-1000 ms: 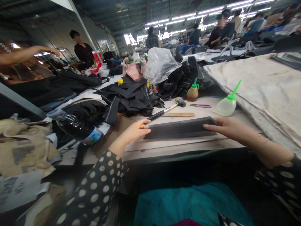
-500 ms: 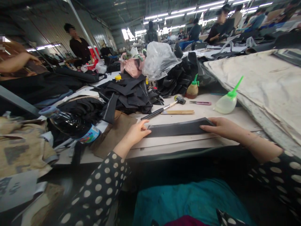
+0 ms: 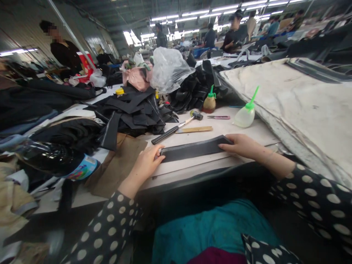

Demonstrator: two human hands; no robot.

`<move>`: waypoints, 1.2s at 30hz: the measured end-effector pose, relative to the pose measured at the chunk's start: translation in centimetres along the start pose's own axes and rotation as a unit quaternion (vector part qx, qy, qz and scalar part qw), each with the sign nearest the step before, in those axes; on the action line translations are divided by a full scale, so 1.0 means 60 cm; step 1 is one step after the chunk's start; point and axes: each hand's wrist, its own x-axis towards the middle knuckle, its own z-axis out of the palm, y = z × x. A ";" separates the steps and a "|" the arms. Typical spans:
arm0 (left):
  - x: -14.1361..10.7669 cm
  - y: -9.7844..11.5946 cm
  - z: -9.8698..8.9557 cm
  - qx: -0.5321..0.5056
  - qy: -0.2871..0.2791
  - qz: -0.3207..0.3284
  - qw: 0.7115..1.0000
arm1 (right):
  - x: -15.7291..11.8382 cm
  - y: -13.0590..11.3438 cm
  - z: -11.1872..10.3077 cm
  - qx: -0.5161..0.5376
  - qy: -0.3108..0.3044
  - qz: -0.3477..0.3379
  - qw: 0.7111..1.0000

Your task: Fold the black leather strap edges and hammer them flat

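Observation:
A long black strip (image 3: 194,149) lies across the pale work surface in front of me, its right end slightly raised. My left hand (image 3: 148,161) pinches the strip's left end between thumb and fingers. At the other end my right hand (image 3: 238,146) grips the strip, thumb on top. Just beyond the strip are a hammer (image 3: 176,129) with a black handle and a flat wooden-handled tool (image 3: 196,129). Small pink-handled snips (image 3: 220,117) lie farther right, near a clear squeeze bottle (image 3: 244,116) with a green spout and a smaller amber bottle (image 3: 209,104).
Black cut pieces (image 3: 134,113) are heaped behind the tools, beside a clear plastic bag (image 3: 169,69). A dark drink bottle (image 3: 55,157) lies at the left on brown material (image 3: 118,168). Stacked pale sheets (image 3: 297,95) fill the right. People stand in the background.
The camera view has turned right, so the scene sits farther left. My left fingers have closed on the strip's left end; my right hand still holds the other end.

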 end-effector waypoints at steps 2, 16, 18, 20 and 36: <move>0.001 -0.002 0.000 0.011 0.006 0.026 1.000 | -0.001 -0.003 0.001 -0.034 0.019 -0.006 0.999; 0.007 -0.023 0.008 0.022 -0.010 0.049 0.999 | -0.002 -0.012 0.007 -0.098 0.056 -0.019 0.993; 0.007 -0.024 0.009 0.023 -0.009 0.049 0.998 | -0.004 -0.012 0.006 -0.101 0.054 -0.022 0.993; 0.006 -0.024 0.009 0.026 -0.009 0.049 0.998 | -0.004 -0.012 0.006 -0.106 0.057 -0.029 0.992; -0.007 -0.013 -0.014 0.185 -0.044 0.074 0.979 | -0.019 0.013 0.010 -0.137 0.149 -0.080 0.976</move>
